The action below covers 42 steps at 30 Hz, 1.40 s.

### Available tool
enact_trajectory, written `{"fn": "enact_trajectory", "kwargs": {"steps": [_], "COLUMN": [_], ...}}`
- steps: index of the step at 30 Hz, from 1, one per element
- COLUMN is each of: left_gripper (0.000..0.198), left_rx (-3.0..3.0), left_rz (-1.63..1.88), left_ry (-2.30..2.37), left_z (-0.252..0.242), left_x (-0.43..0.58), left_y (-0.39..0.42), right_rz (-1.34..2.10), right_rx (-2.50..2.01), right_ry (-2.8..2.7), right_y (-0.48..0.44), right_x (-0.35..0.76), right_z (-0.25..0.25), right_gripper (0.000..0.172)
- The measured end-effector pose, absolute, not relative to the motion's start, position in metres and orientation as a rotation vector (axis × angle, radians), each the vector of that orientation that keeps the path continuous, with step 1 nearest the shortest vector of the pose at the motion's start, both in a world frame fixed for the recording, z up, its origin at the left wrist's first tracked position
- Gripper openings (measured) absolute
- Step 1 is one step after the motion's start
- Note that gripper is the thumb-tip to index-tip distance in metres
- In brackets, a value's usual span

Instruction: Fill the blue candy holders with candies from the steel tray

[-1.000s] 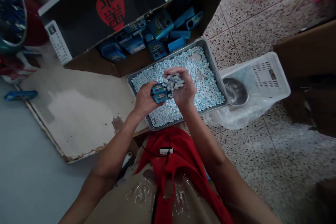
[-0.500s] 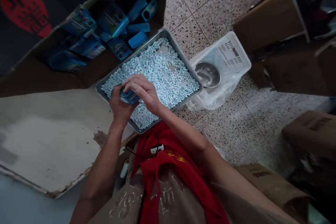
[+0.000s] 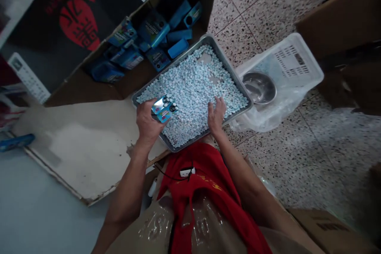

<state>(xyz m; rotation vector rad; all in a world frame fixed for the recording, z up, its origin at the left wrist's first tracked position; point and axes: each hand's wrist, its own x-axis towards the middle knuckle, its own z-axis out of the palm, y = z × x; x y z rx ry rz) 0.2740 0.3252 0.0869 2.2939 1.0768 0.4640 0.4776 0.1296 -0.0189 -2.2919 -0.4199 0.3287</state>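
Note:
In the head view, my left hand grips small blue candy boxes, seemingly two side by side, over the left part of a metal tray. Pale pellets show at their far ends. The tray holds a broad layer of small pale-blue and white candies. My right hand is at the tray's right front, fingers spread and reaching down at the candies. Whether any pellets lie under its fingertips is hidden.
A large cardboard box behind the tray holds several blue packs. To the right are a steel bowl and a white plastic basket with clear plastic. A worn white board extends left.
My right hand has left the blue boxes and moved right, opening over the candies. My left hand still holds the boxes, now uncovered. The camera view has shifted left.

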Motion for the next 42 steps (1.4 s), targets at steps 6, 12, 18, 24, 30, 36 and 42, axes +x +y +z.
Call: {"fn": "enact_trajectory", "kwargs": {"steps": [6,12,18,24,30,36,42], "left_gripper": [0.06,0.058,0.066,0.067,0.072,0.073,0.075], "left_rx": [2.42,2.465,2.367,2.29,2.057,1.809,1.722], "left_rz": [0.277,0.193,0.251,0.314,0.438,0.474,0.582], "left_ry": [1.153,1.105,1.005,0.887,0.872,0.809,0.669], "left_z": [0.084,0.083,0.091,0.097,0.082,0.052,0.037], "left_x": [0.264,0.267,0.26,0.272,0.295,0.3,0.31], "left_y": [0.33,0.335,0.345,0.34,0.318,0.313,0.299], "right_rz": [0.348,0.728,1.084,0.842,0.699,0.786,0.828], "right_rx": [-2.085,-1.529,-0.906,-1.069,-1.185,-1.46,-1.679], "right_ry": [-0.362,0.113,0.072,-0.365,-0.634,-0.324,-0.244], "right_y": [0.183,0.219,0.24,0.25,0.238,0.203,0.173], "right_x": [0.423,0.437,0.443,0.423,0.439,0.483,0.489], "right_z": [-0.034,-0.033,0.044,0.117,0.121,0.078,0.032], "right_gripper": [0.075,0.047,0.037,0.038,0.052,0.055,0.046]}}
